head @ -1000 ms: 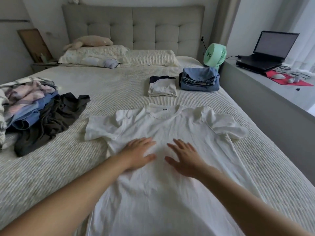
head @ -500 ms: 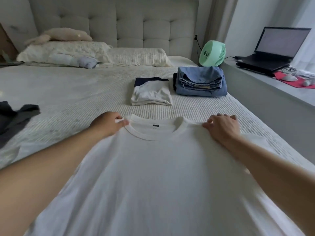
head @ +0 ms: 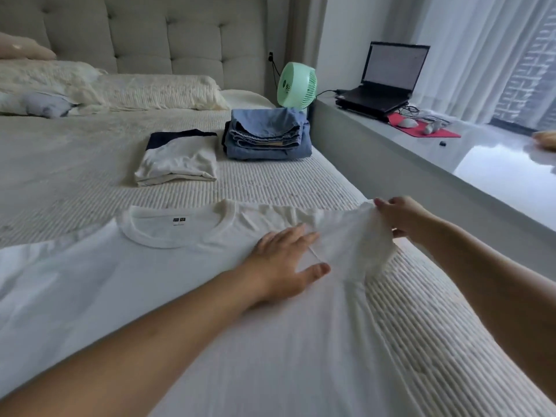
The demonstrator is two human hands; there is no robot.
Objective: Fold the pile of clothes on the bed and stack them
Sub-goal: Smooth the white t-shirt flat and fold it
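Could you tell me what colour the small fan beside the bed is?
The fan is mint green, seen in the head view.

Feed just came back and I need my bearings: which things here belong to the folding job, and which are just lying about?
Job:
white T-shirt, spread flat
left hand pressing it
right hand pinching its sleeve
folded white-and-navy top
folded jeans stack

Lying about:
green fan
laptop
pillows

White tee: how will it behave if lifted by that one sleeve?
Likely floppy: the sleeve pinched by the right hand already bunches and sags. Probably light and thin. The white T-shirt may drag; the left hand lies flat on it.
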